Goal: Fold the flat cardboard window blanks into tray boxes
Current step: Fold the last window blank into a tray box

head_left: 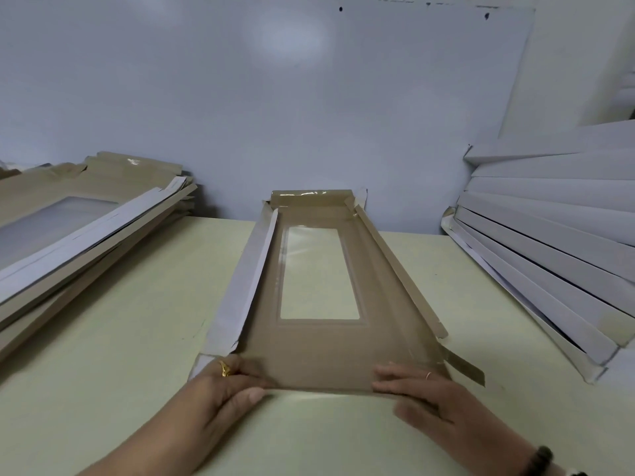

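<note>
a brown cardboard window blank (319, 352) is laid lengthwise on the pale green table (103, 372), its far end reaching the grey wall (240, 97). a clear rectangular window (319, 273) is set in its middle panel. the long left flap (244, 283) is raised, white side shown; the long right flap (398, 266) is raised on edge; the far end flap (311, 197) is stood up against the wall. a small tab (464, 367) is splayed out at the near right corner.

the near edge of the blank is held at both corners. the left hand (226, 383) is pinched on the near left corner, fingers over the top and thumb at the edge, a gold ring worn. the right hand (415, 389) is closed on the near right corner in like manner, fingers laid flat on top; a thin ring and a dark wristband (541, 460) are worn.

a stack of flat blanks (79, 228) is seen at left on the table, well apart. folded white trays (556, 242) are piled leaning at right.
</note>
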`<state>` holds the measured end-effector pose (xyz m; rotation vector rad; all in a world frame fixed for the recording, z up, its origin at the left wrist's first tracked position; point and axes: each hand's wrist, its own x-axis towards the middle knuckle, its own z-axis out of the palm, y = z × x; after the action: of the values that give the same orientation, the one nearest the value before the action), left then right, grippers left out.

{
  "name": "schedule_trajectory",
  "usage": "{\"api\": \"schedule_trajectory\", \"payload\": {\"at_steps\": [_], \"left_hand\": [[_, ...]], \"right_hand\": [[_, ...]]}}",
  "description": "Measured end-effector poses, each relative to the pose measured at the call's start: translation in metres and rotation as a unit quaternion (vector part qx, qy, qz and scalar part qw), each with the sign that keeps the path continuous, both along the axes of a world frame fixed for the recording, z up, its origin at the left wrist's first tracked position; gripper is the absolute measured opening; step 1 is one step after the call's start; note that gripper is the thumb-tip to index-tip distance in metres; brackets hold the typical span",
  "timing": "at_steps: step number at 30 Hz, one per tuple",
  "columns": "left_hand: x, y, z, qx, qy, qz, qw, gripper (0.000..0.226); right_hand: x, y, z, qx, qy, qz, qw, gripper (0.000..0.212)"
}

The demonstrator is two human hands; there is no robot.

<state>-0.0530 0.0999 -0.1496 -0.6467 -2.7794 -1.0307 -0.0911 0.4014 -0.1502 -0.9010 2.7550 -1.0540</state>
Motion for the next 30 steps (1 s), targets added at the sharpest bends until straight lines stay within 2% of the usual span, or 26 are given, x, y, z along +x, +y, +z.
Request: {"api": "schedule_trajectory", "payload": {"at_steps": [3,6,8,10,13,15,16,18,21,24,26,28,30], "left_hand": [[-0.005,0.006,0.001,0.009,-0.022,0.065,0.998,0.03],[-0.013,0.014,-0.002,-0.027,0.022,0.12,0.992,0.033],[-0.017,0.016,0.0,-0.056,0.043,0.15,0.986,0.026],[-0.019,0.021,0.0,-0.092,0.064,0.178,0.978,0.028],[-0.021,0.025,-0.003,-0.189,0.084,0.2,0.958,0.032],[-0.022,0.027,-0.002,-0.255,0.092,0.179,0.946,0.038],[-0.022,0.027,-0.002,-0.256,0.132,0.17,0.943,0.039],[-0.02,0.029,0.002,-0.271,0.179,0.151,0.934,0.037],[-0.02,0.045,0.009,-0.301,0.167,0.094,0.934,0.05],[-0.022,0.068,-0.002,-0.285,0.102,0.026,0.953,0.045],[-0.021,0.075,-0.005,-0.235,0.031,0.015,0.971,0.057],[-0.027,0.073,-0.015,-0.219,0.035,0.029,0.975,0.078],[-0.028,0.056,-0.022,-0.212,0.0,0.04,0.977,0.063]], "right_hand": [[-0.005,-0.004,-0.004,-0.062,0.013,-0.053,0.997,0.011],[-0.01,-0.012,-0.006,-0.075,0.045,-0.101,0.991,0.019],[-0.012,-0.017,-0.008,-0.092,0.061,-0.146,0.983,0.022],[-0.016,-0.021,-0.01,-0.094,0.069,-0.177,0.977,0.018],[-0.021,-0.024,-0.015,-0.045,0.083,-0.207,0.974,0.019],[-0.02,-0.028,-0.015,0.017,0.099,-0.213,0.972,0.024],[-0.02,-0.03,-0.013,0.048,0.11,-0.216,0.969,0.025],[-0.02,-0.032,-0.012,0.095,0.146,-0.206,0.963,0.027],[-0.017,-0.043,-0.009,0.139,0.169,-0.143,0.965,0.035],[-0.01,-0.063,-0.004,0.163,0.208,-0.082,0.961,0.043],[-0.01,-0.067,-0.001,0.148,0.17,-0.045,0.973,0.047],[-0.015,-0.057,-0.012,0.132,0.11,0.002,0.985,0.052],[-0.018,-0.044,-0.013,0.13,0.103,0.004,0.986,0.056]]}}
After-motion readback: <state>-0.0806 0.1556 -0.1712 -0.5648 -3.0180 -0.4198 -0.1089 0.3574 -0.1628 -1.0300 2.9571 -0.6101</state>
